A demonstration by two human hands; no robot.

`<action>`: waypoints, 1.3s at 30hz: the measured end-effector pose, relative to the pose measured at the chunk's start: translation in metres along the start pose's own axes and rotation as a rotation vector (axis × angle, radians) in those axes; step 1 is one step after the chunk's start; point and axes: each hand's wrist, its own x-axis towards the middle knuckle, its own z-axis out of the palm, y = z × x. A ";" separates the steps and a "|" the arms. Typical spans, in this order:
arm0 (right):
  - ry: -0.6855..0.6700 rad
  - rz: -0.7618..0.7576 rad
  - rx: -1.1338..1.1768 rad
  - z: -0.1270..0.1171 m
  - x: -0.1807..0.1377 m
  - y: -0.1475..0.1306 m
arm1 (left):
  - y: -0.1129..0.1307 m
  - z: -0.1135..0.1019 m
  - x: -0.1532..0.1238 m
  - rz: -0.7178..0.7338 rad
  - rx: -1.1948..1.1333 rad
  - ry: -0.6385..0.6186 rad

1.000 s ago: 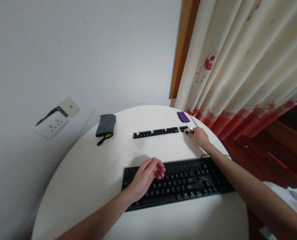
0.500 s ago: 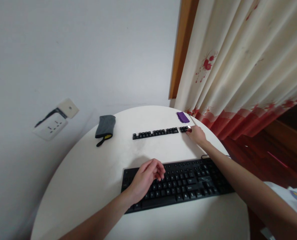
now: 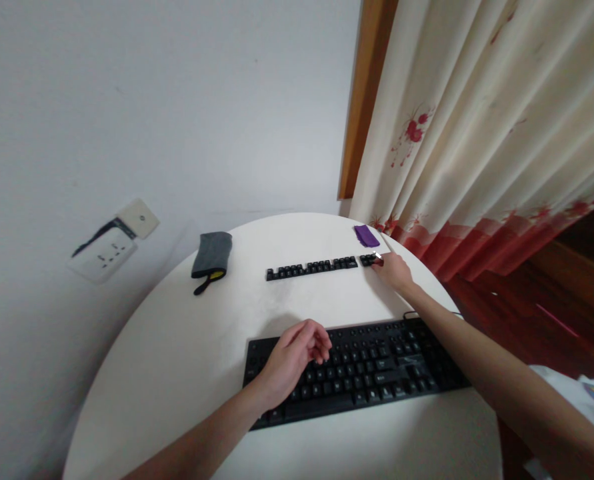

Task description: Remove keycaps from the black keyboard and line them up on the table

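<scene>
Loosely curled, with its fingers a little apart, my left hand (image 3: 301,353) hovers over the left part of a black keyboard (image 3: 357,380); nothing shows in it. At the far right of the table my right hand (image 3: 394,270) pinches a small tool with dark red and silver parts (image 3: 377,257). Its exact kind is too small to make out. The tool's tip is at a short group of loose black keycaps (image 3: 365,261), partly hidden by the fingers. Left of that group runs a longer row of loose black keycaps (image 3: 311,268), with a few gaps along its back line.
On the round white table (image 3: 177,373), a grey cloth pouch (image 3: 213,255) with a black loop lies at the left. A folded purple cloth (image 3: 367,236) is near the back right edge. A wall socket (image 3: 104,253) and a patterned curtain (image 3: 441,133) flank the table.
The view has shifted very slightly. Both hands stay in nearly the same places, and the keycaps and keyboard show no visible change.
</scene>
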 end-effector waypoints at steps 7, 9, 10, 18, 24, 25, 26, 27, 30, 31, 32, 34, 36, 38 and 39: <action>0.017 -0.016 0.042 -0.004 -0.005 -0.004 | 0.000 0.000 0.000 -0.011 0.009 0.009; 0.026 -0.024 0.070 -0.011 -0.008 -0.005 | 0.000 0.000 0.000 -0.012 0.009 0.011; 0.035 -0.030 0.085 -0.016 -0.010 -0.004 | 0.001 0.001 -0.001 -0.011 0.008 0.012; 0.328 -0.161 0.508 -0.076 -0.071 0.028 | 0.003 0.003 -0.001 -0.011 0.009 0.016; 0.302 -0.014 0.676 -0.073 -0.139 0.051 | 0.003 0.001 -0.001 -0.007 0.026 -0.020; 0.265 -0.005 0.690 -0.068 -0.147 0.052 | 0.004 0.001 -0.001 -0.007 0.027 -0.024; 0.228 0.000 0.694 -0.063 -0.153 0.054 | 0.004 0.001 -0.001 -0.009 0.028 -0.026; 0.202 0.005 0.692 -0.059 -0.158 0.055 | 0.004 0.001 -0.001 -0.009 0.029 -0.024; 0.179 0.027 0.675 -0.051 -0.168 0.057 | 0.004 0.002 0.000 -0.008 0.034 -0.006; 0.180 0.033 0.672 -0.051 -0.169 0.058 | 0.004 0.002 0.000 -0.007 0.037 -0.002; 0.183 0.037 0.670 -0.051 -0.170 0.058 | 0.003 0.002 0.000 -0.006 0.038 -0.001; 0.190 0.024 0.650 -0.052 -0.171 0.059 | 0.003 0.001 0.000 -0.005 0.036 -0.004; 0.188 -0.014 0.601 -0.054 -0.171 0.060 | 0.003 0.001 0.000 -0.005 0.033 -0.010; 0.165 -0.055 0.545 -0.054 -0.170 0.060 | 0.003 0.001 0.000 -0.002 0.031 -0.015; 0.148 -0.068 0.524 -0.053 -0.170 0.059 | 0.003 0.001 0.000 -0.001 0.030 -0.017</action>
